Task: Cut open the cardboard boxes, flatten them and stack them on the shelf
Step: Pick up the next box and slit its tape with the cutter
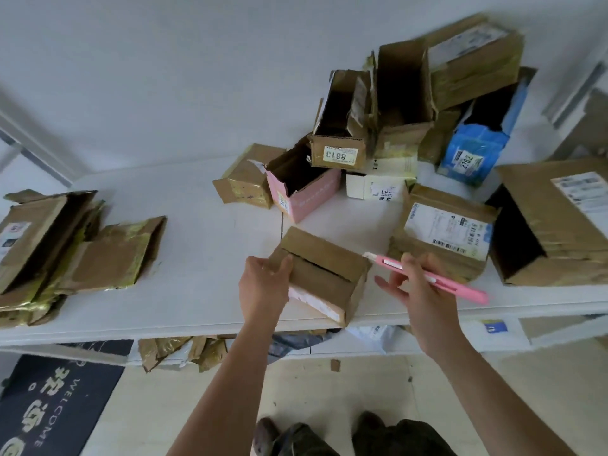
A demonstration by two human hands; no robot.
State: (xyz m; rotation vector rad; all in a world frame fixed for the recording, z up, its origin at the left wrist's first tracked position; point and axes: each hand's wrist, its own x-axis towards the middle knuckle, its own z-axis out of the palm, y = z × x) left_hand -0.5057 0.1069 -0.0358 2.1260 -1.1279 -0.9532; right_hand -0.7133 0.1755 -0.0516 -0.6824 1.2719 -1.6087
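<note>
A small brown cardboard box (324,271) lies on its side near the front edge of the white table (204,225), its open end toward me. My left hand (265,284) grips the box's left edge. My right hand (416,284) holds a pink utility knife (437,281) just right of the box, blade tip pointing at the box's top right corner, other fingers spread. Flattened brown boxes (65,238) lie stacked at the table's left end.
Several uncut boxes crowd the table's back right: a pink box (306,195), a box labelled 8813 (339,139), a blue one (473,149), a labelled brown box (444,232), a large brown box (556,225). Cardboard scraps (184,352) lie under the table beside a dark welcome mat (56,406).
</note>
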